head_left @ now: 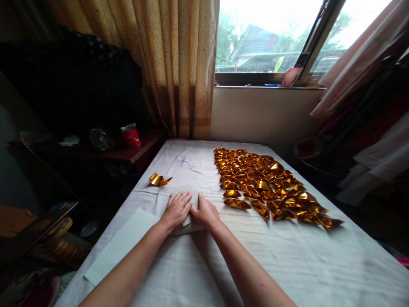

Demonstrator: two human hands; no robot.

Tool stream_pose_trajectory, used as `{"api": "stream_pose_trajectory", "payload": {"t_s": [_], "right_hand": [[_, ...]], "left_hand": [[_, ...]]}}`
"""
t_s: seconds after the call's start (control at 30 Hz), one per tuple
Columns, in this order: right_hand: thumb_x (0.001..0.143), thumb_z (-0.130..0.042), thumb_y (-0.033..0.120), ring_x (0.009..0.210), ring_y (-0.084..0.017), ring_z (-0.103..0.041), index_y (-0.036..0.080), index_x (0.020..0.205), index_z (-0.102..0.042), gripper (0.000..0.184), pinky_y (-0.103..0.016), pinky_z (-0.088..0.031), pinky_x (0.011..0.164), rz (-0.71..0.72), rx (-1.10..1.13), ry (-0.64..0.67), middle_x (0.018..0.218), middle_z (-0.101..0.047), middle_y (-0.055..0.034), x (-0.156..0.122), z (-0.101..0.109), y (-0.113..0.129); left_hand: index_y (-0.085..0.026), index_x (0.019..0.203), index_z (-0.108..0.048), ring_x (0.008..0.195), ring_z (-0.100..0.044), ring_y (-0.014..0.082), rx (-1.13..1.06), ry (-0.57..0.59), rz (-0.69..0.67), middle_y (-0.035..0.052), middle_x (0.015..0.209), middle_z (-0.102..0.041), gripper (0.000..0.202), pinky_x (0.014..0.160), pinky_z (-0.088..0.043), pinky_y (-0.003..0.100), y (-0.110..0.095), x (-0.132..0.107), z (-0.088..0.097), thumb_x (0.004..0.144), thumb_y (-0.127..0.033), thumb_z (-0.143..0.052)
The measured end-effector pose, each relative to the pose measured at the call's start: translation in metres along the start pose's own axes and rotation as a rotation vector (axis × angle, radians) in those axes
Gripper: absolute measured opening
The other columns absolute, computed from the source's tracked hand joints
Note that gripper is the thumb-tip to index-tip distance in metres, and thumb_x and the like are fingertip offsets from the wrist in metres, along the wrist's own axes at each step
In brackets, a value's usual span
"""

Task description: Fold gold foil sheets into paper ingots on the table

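Note:
A pale sheet of paper (193,192), partly folded, lies on the white-covered table under both hands. My left hand (175,209) rests flat on it, palm down with fingers stretched out. At its right edge, my right hand (207,212) grips the sheet, thumb pointing left beside my left fingertips; its other fingers are mostly hidden. One curled piece of gold foil paper (159,179) sits just beyond my left hand. Under and beside my left forearm stretches a larger pale sheet (123,243).
Many folded gold foil pieces (260,187) cover the right part of the white cloth (287,264). To the left stands a dark red side table (145,147) with a red container (131,135) and a clear glass jar (100,139). Curtains (185,64) and a window are behind.

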State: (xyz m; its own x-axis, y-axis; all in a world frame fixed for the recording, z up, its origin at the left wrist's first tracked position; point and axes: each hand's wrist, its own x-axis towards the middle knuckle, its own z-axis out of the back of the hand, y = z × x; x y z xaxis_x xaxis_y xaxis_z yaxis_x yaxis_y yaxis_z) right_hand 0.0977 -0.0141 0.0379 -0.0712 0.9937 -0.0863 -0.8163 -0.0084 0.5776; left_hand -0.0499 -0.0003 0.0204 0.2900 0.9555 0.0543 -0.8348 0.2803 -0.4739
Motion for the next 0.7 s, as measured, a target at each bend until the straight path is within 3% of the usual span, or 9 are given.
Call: {"api": "stream_pose_trajectory", "payload": {"t_s": [0.1, 0.2, 0.27, 0.33, 0.4, 0.47, 0.57, 0.7], "right_hand": [[0.085, -0.054, 0.037, 0.094, -0.024, -0.067, 0.019, 0.117, -0.063, 0.038, -0.031, -0.048, 0.078, 0.085, 0.009, -0.005, 0.106, -0.071, -0.0109, -0.007, 0.005, -0.018], [0.083, -0.056, 0.032, 0.082, -0.019, -0.067, 0.023, 0.112, -0.068, 0.033, -0.030, -0.048, 0.080, 0.134, 0.036, -0.067, 0.104, -0.072, -0.0065, -0.012, 0.021, -0.043], [0.085, -0.052, 0.034, 0.082, -0.018, -0.066, 0.024, 0.118, -0.066, 0.037, -0.031, -0.050, 0.080, 0.166, 0.068, -0.208, 0.111, -0.069, -0.0065, -0.015, 0.037, -0.066], [0.086, -0.051, 0.041, 0.109, -0.025, -0.061, 0.023, 0.127, -0.061, 0.045, -0.039, -0.045, 0.095, 0.187, -0.009, -0.482, 0.128, -0.062, -0.0111, -0.018, 0.056, -0.096], [0.084, -0.051, 0.053, 0.131, -0.033, -0.043, 0.020, 0.135, -0.053, 0.061, -0.052, -0.033, 0.107, 0.086, -0.164, -0.726, 0.143, -0.048, -0.0159, -0.022, 0.077, -0.132], [0.081, -0.049, 0.065, 0.140, -0.038, -0.029, 0.017, 0.143, -0.042, 0.078, -0.061, -0.024, 0.109, -0.086, -0.274, -0.849, 0.152, -0.033, -0.0206, -0.028, 0.097, -0.172], [0.082, -0.041, 0.071, 0.143, -0.042, -0.019, 0.018, 0.147, -0.034, 0.085, -0.068, -0.022, 0.104, -0.334, -0.302, -0.899, 0.156, -0.021, -0.0230, -0.040, 0.123, -0.230], [0.084, -0.032, 0.073, 0.142, -0.043, -0.019, 0.022, 0.147, -0.038, 0.081, -0.067, -0.026, 0.103, -0.595, -0.193, -0.901, 0.155, -0.019, -0.0207, -0.049, 0.145, -0.283]], "left_hand": [[-0.024, 0.139, -0.051, 0.144, -0.031, 0.0258, 0.015, -0.042, -0.047, 0.0070, 0.151, -0.045, 0.048, 0.119, -0.016, 0.050, -0.001, -0.008, -0.015, 0.094, -0.036, -0.041], [-0.023, 0.137, -0.053, 0.143, -0.032, 0.0286, 0.037, -0.043, -0.037, 0.0089, 0.150, -0.046, 0.049, 0.119, -0.015, 0.051, -0.004, -0.011, -0.015, 0.091, -0.039, -0.047], [-0.024, 0.132, -0.058, 0.140, -0.037, 0.0310, 0.070, -0.033, -0.031, 0.0102, 0.147, -0.050, 0.047, 0.118, -0.019, 0.051, -0.010, -0.009, -0.006, 0.088, -0.039, -0.053], [-0.025, 0.123, -0.063, 0.133, -0.045, 0.0320, 0.127, -0.034, -0.053, 0.0112, 0.139, -0.056, 0.041, 0.116, -0.024, 0.050, -0.019, -0.003, 0.006, 0.083, -0.037, -0.060], [-0.023, 0.116, -0.066, 0.125, -0.051, 0.0326, 0.196, -0.051, -0.086, 0.0130, 0.132, -0.060, 0.037, 0.112, -0.029, 0.048, -0.031, 0.004, 0.016, 0.082, -0.036, -0.062], [-0.019, 0.119, -0.064, 0.127, -0.049, 0.0334, 0.246, -0.081, -0.122, 0.0157, 0.135, -0.057, 0.041, 0.112, -0.029, 0.048, -0.045, 0.013, 0.019, 0.082, -0.037, -0.063], [-0.018, 0.136, -0.052, 0.137, -0.038, 0.0332, 0.214, -0.021, -0.194, 0.0175, 0.147, -0.045, 0.061, 0.117, -0.022, 0.048, -0.070, 0.028, 0.006, 0.082, -0.042, -0.064], [-0.027, 0.154, -0.022, 0.148, -0.011, 0.0393, 0.119, 0.200, -0.228, 0.0169, 0.163, -0.011, 0.099, 0.113, -0.014, 0.066, -0.109, 0.050, -0.028, 0.072, -0.053, -0.072]]}}
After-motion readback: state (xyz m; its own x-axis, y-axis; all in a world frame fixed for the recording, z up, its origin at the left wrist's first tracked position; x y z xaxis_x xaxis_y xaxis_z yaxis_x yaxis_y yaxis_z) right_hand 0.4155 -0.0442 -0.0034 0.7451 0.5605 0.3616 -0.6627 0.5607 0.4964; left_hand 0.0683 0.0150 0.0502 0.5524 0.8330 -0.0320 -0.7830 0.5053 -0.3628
